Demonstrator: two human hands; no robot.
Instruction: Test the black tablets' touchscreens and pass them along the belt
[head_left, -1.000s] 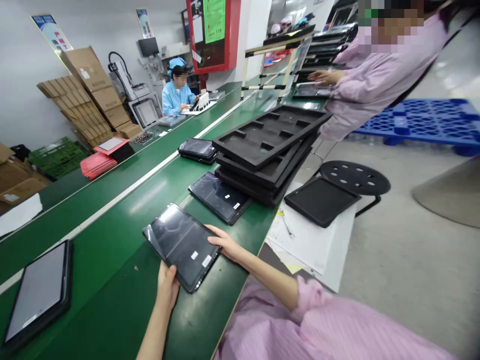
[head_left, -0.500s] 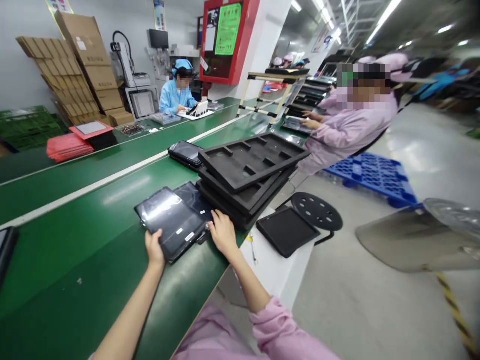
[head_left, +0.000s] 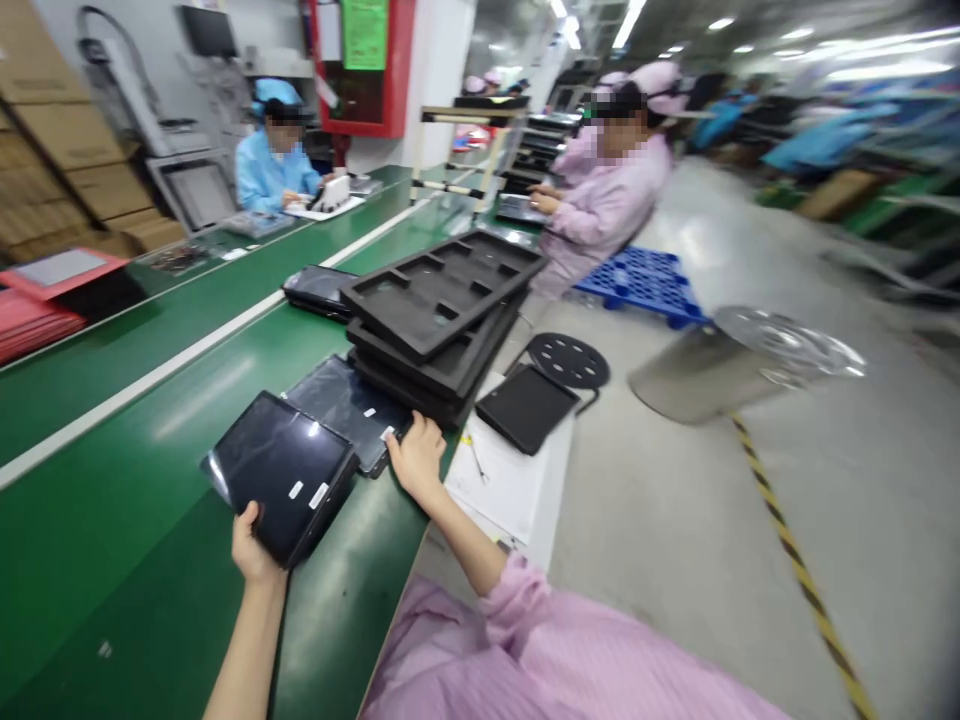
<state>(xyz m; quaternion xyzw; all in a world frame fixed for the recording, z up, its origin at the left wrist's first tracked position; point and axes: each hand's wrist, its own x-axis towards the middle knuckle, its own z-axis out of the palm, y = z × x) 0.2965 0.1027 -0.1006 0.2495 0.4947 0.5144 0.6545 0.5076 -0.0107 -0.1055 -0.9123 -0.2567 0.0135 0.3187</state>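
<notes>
My left hand (head_left: 256,545) grips the near edge of a black tablet (head_left: 281,465), its thumb on top. Two white labels and a glossy screen show on this tablet, which is tilted above the green bench; its side looks thick. A second dark tablet (head_left: 341,400) in clear film, also labelled, lies flat on the bench, partly behind the first. My right hand (head_left: 418,455) holds that second tablet by its near right corner; some fingertips are hidden. Just beyond, a stack of black foam trays (head_left: 442,295) touches or nearly touches the second tablet and my right fingers.
More tablets (head_left: 319,290) lie behind the trays. To the right, another black tablet (head_left: 527,405) rests on a white surface (head_left: 499,490) beside a black round stool (head_left: 568,360). Co-workers sit at the far left and far right. A blue pallet (head_left: 637,283) lies on the floor.
My left hand has drawn the first tablet left and towards me, uncovering more of the second. My right hand has come onto the second tablet's corner. The view has turned right.
</notes>
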